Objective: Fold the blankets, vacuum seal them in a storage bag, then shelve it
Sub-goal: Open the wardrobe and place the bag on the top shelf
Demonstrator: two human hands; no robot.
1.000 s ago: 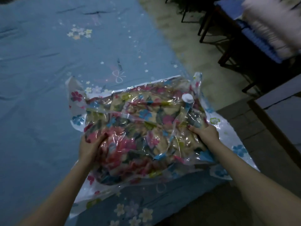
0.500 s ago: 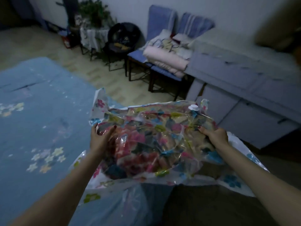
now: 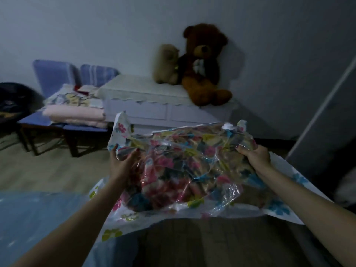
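A clear vacuum storage bag with flower prints holds a folded floral blanket, shrunk tight inside. It hangs in the air in front of me, its white valve cap at the top right. My left hand grips the bag's left edge, thumb on top. On the right edge my right hand holds it, fingers curled over the plastic. Loose bag flaps hang below and to the right.
A white low cabinet stands ahead by the wall, with a brown teddy bear and a tan plush on top. Chairs at the left carry folded pink bedding. The blue bed sheet lies at lower left. A grey door edge stands at right.
I have lifted the sealed bag off the blue bed and turned right with it; the view now faces the white cabinet and teddy bear. Both hands keep their hold.
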